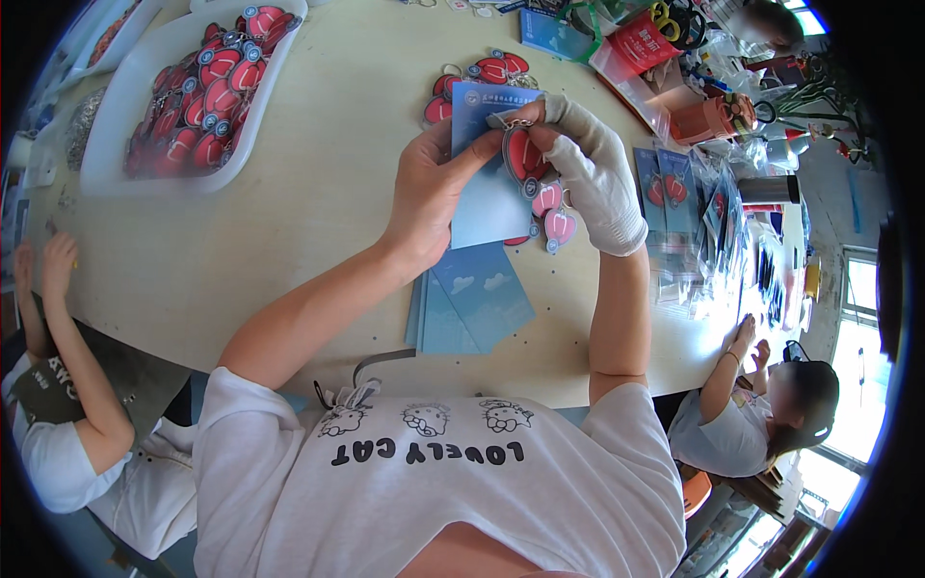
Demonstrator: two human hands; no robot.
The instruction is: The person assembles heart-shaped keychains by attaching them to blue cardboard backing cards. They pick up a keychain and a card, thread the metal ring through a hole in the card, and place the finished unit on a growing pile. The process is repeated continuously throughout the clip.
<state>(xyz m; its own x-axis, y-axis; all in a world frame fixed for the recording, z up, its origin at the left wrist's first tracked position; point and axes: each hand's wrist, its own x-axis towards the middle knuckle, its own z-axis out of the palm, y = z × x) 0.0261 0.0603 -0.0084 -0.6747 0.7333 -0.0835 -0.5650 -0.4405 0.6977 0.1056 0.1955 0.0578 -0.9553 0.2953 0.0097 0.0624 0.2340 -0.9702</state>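
Keychain [525, 159], red with a grey edge, hangs against the front of a blue card [487, 207], above the table [318, 226]. The left hand [424, 193] grips the card by its left side, thumb across the front; its other fingers are mostly hidden behind. The right hand [599, 178], in a white glove, pinches near the keychain's chain at the card's top right, covering that corner; exactly which part it grips I cannot tell. The hands nearly meet. Loose keychains [493, 67] beyond are partly blocked by the card. Nearer lie overlapping blue cards [477, 303]. Glare blurs the clear bags [689, 270] at right; haze softens the near edge of the white bin [159, 183].
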